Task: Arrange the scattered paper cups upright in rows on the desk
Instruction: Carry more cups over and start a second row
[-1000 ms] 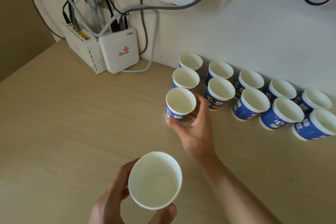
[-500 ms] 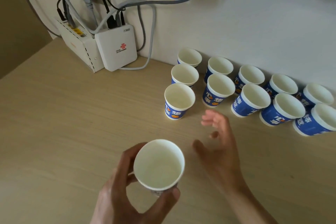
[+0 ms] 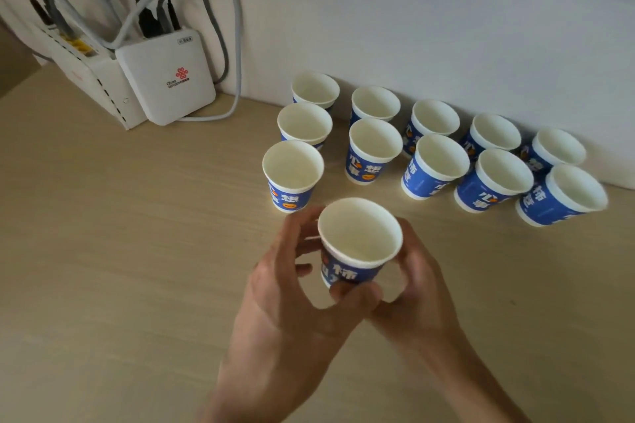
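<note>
Held cup: blue-and-white paper cup, upright, mouth open to the camera, white inside, raised over the desk. Just in front of the nearest standing cup, slightly to its right.

Left hand: fingers curled round the held cup's left side, thumb pressed across the lower front of the blue wall. Closed on the cup.

Right hand: cupped against the held cup's right side, fingers bent behind and beneath it. Touching the cup; firmness of grasp not discernible.

Standing cups, eleven in all, upright, same blue print, white rims, all beyond the held cup and toward the wall:
- Back row, five cups along the wall's foot, leftmost beyond and left of the held cup, the rest trailing off to the right.
- Second row, five cups just in front of the back row, likewise running to the right; rightmost blurred.
- Third row: only the nearest standing cup, at the left end, just beyond and left of the held cup.

White router box: leaning at the wall, well beyond and left of the held cup, red emblem on its face. Second white box just beside it on its far-left side. Grey and black cables looping on the wall above both.

Desk: pale wood grain, bare to the left of the held cup.
</note>
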Available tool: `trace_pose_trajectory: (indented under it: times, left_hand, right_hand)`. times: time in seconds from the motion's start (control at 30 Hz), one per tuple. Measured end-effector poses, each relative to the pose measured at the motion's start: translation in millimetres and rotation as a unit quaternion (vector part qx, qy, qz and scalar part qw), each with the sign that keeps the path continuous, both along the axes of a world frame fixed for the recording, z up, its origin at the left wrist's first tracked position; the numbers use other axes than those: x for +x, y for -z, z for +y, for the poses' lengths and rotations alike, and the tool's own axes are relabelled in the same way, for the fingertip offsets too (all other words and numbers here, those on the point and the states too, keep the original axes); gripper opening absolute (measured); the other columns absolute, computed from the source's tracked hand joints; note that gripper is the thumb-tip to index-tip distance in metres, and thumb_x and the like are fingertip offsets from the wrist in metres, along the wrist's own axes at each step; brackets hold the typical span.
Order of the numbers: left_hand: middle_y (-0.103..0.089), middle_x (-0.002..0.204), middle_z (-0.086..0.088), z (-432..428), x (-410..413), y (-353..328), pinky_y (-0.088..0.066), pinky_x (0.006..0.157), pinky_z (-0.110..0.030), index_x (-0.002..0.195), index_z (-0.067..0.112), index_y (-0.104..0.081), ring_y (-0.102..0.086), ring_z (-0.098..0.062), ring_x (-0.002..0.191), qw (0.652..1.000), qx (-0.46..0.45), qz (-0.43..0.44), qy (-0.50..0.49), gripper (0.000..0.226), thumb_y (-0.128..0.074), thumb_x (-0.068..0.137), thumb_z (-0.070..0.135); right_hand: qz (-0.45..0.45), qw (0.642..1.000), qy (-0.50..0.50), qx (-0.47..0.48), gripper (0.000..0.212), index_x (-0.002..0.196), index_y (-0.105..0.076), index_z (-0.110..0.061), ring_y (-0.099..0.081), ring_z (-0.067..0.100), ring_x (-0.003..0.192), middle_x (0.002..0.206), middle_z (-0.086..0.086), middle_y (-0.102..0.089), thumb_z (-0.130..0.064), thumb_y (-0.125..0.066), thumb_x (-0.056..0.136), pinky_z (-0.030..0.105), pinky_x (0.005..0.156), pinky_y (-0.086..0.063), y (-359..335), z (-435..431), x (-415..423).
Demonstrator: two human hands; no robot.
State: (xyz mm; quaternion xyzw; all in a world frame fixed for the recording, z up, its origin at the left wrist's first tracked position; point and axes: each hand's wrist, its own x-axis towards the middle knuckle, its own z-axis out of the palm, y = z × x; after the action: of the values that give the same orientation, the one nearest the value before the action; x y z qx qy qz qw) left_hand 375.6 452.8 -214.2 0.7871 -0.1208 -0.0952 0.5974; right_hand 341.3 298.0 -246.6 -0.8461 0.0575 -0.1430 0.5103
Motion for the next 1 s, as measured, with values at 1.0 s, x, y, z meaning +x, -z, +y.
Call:
trace_pose_trajectory:
  times: [1.0]
  left_hand:
    - [-0.071, 0.11, 0.027, 30.9, -22.0, 16.1, -0.055, 0.092, -0.032, 0.113, 0.038, -0.062, -0.066, 0.001, 0.11, 0.998, -0.005, 0.047, -0.034, 0.069, -0.074, 0.049, 0.059]
  right_hand:
    - [-0.022, 0.989, 0.146, 0.022, 0.066, 0.119, -0.05, -0.033, -0.061, -0.001, 0.102, 0.115, -0.019, -0.065, -0.015, -0.09, 0.07, 0.008, 0.081, -0.046, 30.4, -15.6, 58.2]
